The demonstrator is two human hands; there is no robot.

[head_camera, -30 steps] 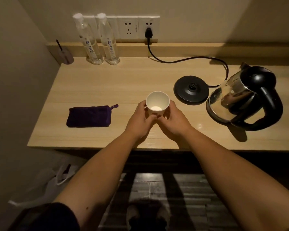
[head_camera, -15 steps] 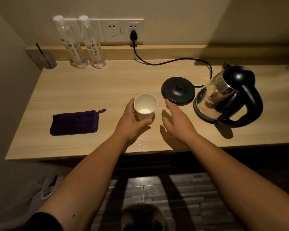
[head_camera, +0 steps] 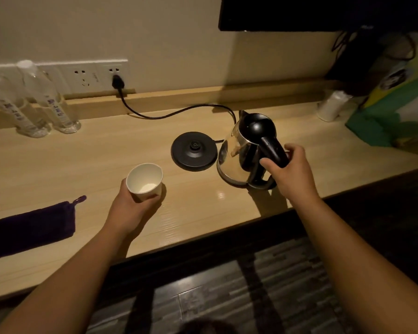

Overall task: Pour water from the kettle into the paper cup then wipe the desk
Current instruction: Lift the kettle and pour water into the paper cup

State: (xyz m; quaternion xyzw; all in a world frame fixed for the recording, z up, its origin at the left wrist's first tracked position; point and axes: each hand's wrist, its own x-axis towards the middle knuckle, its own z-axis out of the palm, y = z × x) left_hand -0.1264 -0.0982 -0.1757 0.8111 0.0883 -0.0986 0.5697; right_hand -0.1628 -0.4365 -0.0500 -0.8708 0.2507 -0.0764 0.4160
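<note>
A: Kettle (head_camera: pixel 241 150) first: where is it and which way does it face?

B: It stands upright on the worktop (head_camera: pixel 94 160), just right of its black base (head_camera: pixel 194 150). Spout points to the far wall, handle towards the person. The right hand (head_camera: pixel 288 173) is curled around that handle.

A: And the paper cup (head_camera: pixel 145 180)?

B: Upright, mouth up, gripped by the left hand (head_camera: pixel 130 208) at its lower side. A purple cloth (head_camera: pixel 29 229) lies further left.

No legible txt anywhere. Two clear bottles (head_camera: pixel 38 102) at back left carry printed labels w/ dark chars, but too blurred to read. Bag (head_camera: pixel 393 102) at far right has a round graphic, also unreadable.
</note>
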